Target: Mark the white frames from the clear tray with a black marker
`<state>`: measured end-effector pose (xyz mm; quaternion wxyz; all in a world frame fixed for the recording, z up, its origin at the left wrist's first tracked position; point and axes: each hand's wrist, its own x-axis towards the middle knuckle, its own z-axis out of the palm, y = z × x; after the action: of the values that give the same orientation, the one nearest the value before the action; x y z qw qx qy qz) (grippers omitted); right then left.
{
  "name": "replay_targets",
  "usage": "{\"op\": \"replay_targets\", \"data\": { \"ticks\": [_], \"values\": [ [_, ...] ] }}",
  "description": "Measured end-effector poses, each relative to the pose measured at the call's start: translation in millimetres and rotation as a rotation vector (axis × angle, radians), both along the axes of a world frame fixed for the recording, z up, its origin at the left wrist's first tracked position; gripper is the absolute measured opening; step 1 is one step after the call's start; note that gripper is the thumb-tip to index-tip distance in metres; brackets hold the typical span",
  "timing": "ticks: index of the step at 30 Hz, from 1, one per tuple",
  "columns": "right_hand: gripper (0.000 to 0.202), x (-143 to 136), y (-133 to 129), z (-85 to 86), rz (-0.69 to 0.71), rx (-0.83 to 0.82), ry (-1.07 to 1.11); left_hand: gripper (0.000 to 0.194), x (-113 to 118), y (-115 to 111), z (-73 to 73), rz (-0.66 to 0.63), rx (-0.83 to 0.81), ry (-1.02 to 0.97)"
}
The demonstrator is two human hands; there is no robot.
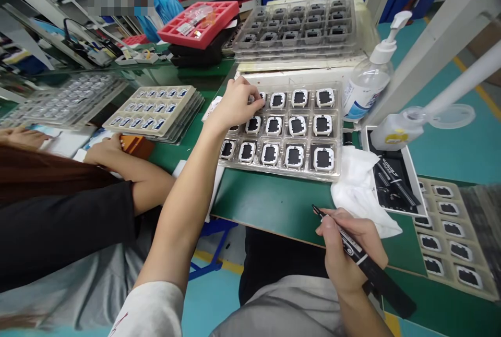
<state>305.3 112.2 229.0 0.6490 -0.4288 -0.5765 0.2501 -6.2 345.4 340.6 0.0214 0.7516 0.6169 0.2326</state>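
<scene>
A clear plastic tray (332,167) lies on the green table, with rows of white square frames (323,125) with black centres, which look like small watch cases. My left hand (239,101) reaches over its far left part, fingers bent together on a white frame in the back row. Fingers and palm hide most of that frame and the compartments beside it. My right hand (346,248) is wrapped round a black marker pen (354,249) near the table's front edge. The pen's uncapped tip points up and left, apart from the tray.
Behind the tray stand stacked trays (293,29) and a pump bottle (368,84). White cloth (356,185), a small box (395,183) and another tray (456,232) are on the right. A co-worker's arm (144,178) lies close on the left, near a beige tray (151,110).
</scene>
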Motion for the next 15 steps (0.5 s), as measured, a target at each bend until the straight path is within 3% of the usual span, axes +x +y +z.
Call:
{"op": "replay_targets", "data": {
  "ticks": [5, 9, 12, 15],
  "values": [
    [0.017, 0.4, -0.7, -0.3, 0.019, 0.012, -0.004, 0.017, 4.8, -14.5, -9.8, 0.023, 0.084, -0.068],
    [0.013, -0.6, -1.6, -0.9, -0.005, -0.005, -0.023, 0.012, 14.1, -39.8, -4.5, -0.032, 0.243, -0.197],
    [0.014, -0.9, -1.6, 0.3, 0.001, -0.003, -0.012, 0.019, 33.4, -82.7, -0.9, -0.118, 0.350, -0.398],
    [0.015, 0.0, -1.1, 2.2, 0.057, 0.012, -0.006, 0.026, 61.5, -143.8, -13.9, -0.152, 0.281, -0.674]
  ]
}}
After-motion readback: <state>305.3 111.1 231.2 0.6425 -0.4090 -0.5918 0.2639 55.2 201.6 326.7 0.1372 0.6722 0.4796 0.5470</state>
